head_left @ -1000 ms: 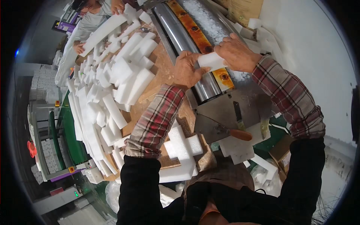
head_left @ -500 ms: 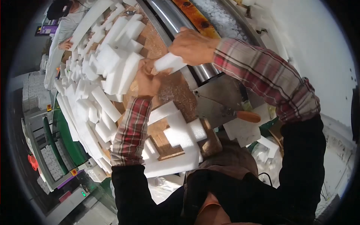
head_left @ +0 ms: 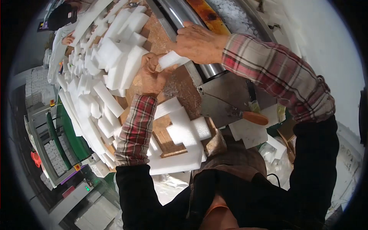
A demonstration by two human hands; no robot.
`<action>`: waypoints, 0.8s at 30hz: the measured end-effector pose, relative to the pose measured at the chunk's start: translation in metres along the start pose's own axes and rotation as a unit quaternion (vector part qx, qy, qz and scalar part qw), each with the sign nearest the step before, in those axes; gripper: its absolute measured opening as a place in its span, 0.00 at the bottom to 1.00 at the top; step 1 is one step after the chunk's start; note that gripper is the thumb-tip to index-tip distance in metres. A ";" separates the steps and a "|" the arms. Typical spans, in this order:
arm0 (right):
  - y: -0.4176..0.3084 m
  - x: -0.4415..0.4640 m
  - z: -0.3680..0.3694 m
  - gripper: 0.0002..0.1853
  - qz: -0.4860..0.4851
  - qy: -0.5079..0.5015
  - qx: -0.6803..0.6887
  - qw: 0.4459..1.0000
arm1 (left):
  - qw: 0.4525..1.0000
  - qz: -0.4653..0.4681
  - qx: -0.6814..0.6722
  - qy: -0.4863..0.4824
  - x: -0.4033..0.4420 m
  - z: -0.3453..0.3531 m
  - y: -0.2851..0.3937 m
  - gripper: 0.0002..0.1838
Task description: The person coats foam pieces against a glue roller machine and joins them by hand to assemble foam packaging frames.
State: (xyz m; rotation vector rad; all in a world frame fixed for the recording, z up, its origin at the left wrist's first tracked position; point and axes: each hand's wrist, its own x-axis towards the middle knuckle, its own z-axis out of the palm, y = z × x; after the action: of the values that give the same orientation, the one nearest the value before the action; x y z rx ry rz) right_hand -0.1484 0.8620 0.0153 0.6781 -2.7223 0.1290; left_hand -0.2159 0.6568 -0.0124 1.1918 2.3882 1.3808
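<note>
- Hands: two; the left hand (head_left: 153,75) pinches the left end of one foam block (head_left: 171,59), the right hand (head_left: 201,43) grips its right end.
- Metal roller (head_left: 174,13): one. Orange handle (head_left: 255,118): one. Foam pieces (head_left: 128,67): overlapping, not countable.
- Desk (head_left: 184,86): brown, scuffed. Pale wall (head_left: 326,50): upper right.
- Foam block: white, straight-edged, tilted, upper centre of frame, over the desk.

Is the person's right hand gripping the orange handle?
No, the right hand is at one end of a white foam block, and the orange handle lies apart from it.
</note>
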 end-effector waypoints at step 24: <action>-0.015 -0.066 -0.118 0.01 0.183 0.166 0.222 0.943 | 0.940 -0.206 -0.266 0.064 0.011 -0.006 0.085 0.13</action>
State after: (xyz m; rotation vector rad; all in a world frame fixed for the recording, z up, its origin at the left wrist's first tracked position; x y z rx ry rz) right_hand -0.0518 0.8971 0.1045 0.2150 -2.4665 0.8834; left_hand -0.1785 0.6834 0.0599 0.4474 1.9687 1.8131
